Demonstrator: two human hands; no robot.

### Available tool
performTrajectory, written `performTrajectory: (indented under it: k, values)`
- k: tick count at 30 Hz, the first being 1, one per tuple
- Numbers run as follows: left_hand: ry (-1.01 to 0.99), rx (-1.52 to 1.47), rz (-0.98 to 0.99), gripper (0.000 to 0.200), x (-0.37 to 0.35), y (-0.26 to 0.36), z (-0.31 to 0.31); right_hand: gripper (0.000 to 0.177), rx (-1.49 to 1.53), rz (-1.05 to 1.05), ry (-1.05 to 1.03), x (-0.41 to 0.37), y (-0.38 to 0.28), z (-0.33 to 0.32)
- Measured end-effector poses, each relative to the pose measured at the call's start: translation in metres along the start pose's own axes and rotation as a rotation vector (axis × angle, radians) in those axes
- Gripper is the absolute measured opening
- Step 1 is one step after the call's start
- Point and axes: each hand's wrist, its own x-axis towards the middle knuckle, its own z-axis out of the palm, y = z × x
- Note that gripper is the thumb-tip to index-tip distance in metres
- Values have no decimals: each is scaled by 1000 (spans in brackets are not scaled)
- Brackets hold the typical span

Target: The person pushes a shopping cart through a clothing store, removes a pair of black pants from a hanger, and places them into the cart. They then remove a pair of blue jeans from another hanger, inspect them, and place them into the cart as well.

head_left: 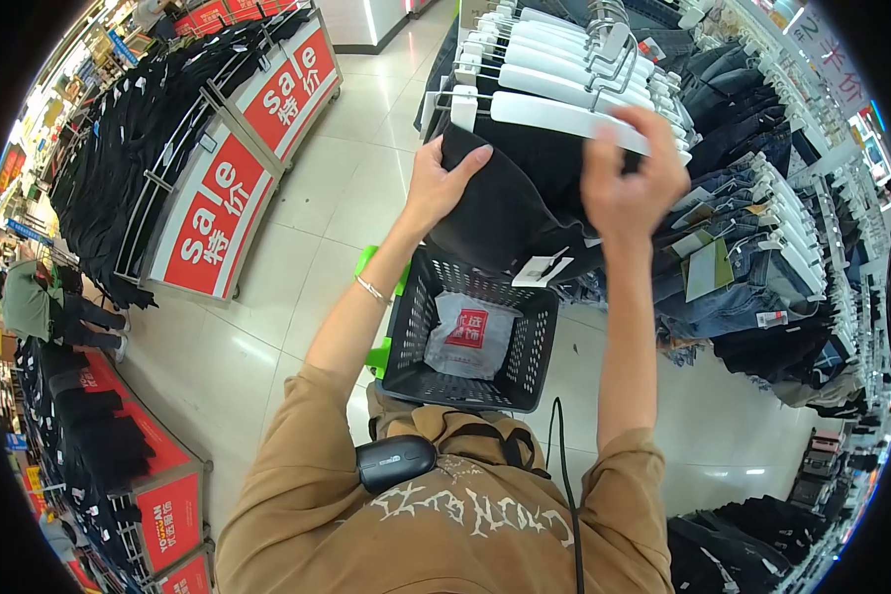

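A black garment (495, 203) hangs from a white clip hanger (554, 112) at the front of a row. My left hand (444, 183) is closed on the garment's left edge, with the thumb lying over the cloth. A white tag (542, 269) hangs low on the garment. My right hand (632, 178) is raised at the right end of the hanger, its fingers bent and blurred; whether they grip anything does not show. Below the garment stands a dark shopping basket (543, 366) with a printed plastic bag (465, 346) inside.
More white hangers (554, 49) crowd behind the front one. Denim clothes (708, 287) hang at the right. On the left, a bin of black clothes (99, 188) bears red sale signs (213, 223). A person in green (40, 297) stands at the far left.
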Motion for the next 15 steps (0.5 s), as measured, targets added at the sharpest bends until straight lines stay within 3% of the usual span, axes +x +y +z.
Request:
performTrajectory:
  k: [2, 4, 6, 9, 15]
  values:
    - [-38, 20, 6, 28, -8, 3, 1, 18, 92, -143, -58, 17, -20, 41]
    - [-7, 16, 204, 30, -14, -3, 2, 28, 27, 16, -298, 21, -42, 73]
    - [-10, -3, 219, 29, -21, 7, 7, 35, -180, 42, -469, 24, -55, 93]
    - [15, 40, 227, 21, -25, 9, 5, 36, -140, 74, -290, 21, -51, 108]
    - [54, 11, 257, 17, -24, 2, 10, 37, -185, 76, -432, 23, -49, 104]
